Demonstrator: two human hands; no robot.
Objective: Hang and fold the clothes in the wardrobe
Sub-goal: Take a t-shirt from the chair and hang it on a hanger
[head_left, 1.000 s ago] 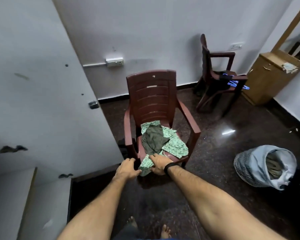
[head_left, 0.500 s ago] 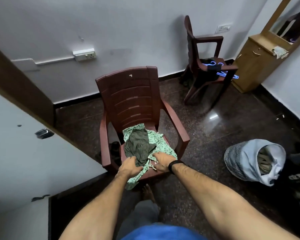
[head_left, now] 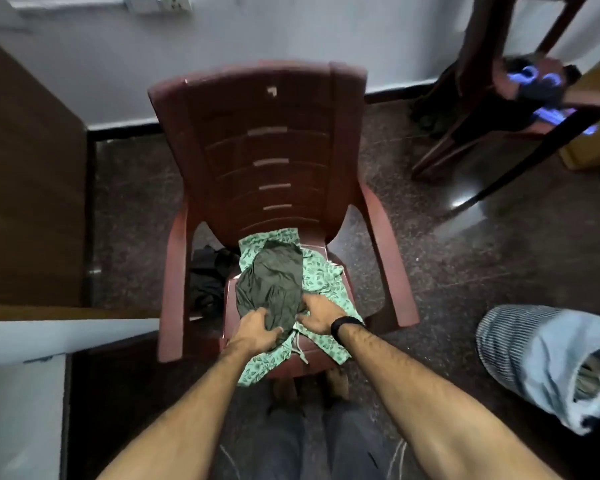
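A dark olive garment (head_left: 270,285) lies crumpled on top of a light green patterned garment (head_left: 321,282) on the seat of a maroon plastic chair (head_left: 267,140). My left hand (head_left: 255,329) grips the near edge of the olive garment. My right hand (head_left: 321,315), with a black band on the wrist, rests on the cloth beside it, fingers curled into the olive garment's right edge. The green garment hangs over the seat's front edge with a drawstring dangling.
A brown wardrobe door (head_left: 28,174) stands open at left. Dark cloth (head_left: 206,278) lies on the floor under the chair's left arm. A second chair (head_left: 520,95) with blue hangers stands at back right. A cloth-filled bag (head_left: 554,362) lies at right.
I have stepped closer and bent over the chair. Both hands moved from the green garment's front edge up onto the olive garment.
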